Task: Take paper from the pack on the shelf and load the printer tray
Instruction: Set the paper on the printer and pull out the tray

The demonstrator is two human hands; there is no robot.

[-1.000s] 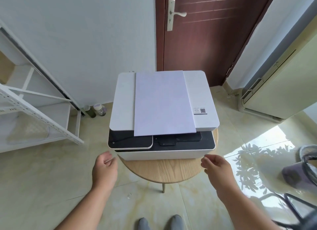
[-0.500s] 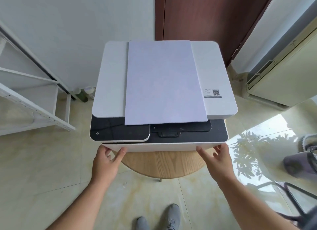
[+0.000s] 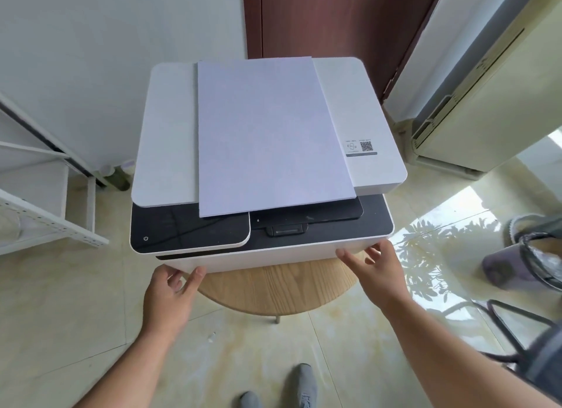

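Observation:
A white printer point(image 3: 170, 152) with a black control panel stands on a round wooden stool point(image 3: 273, 289). A stack of white paper point(image 3: 267, 134) lies flat on the printer's lid, its near edge overhanging the black part. The white front panel of the tray point(image 3: 267, 260) runs along the printer's bottom front. My left hand point(image 3: 167, 295) is at the panel's lower left corner, thumb against its lower edge and fingers loosely bent below it. My right hand point(image 3: 377, 270) touches the panel's right end with straight fingers. The paper pack is out of view.
A white metal shelf point(image 3: 45, 225) stands at the left, with small bottles point(image 3: 121, 176) on the floor beside the wall. Behind the printer is a dark brown door point(image 3: 319, 18). A cream floor-standing unit point(image 3: 486, 103) and a dark chair frame point(image 3: 517, 322) are at the right.
I have come closer to the printer, which now fills more of the view. Both hands have moved forward from free air to the tray's front panel.

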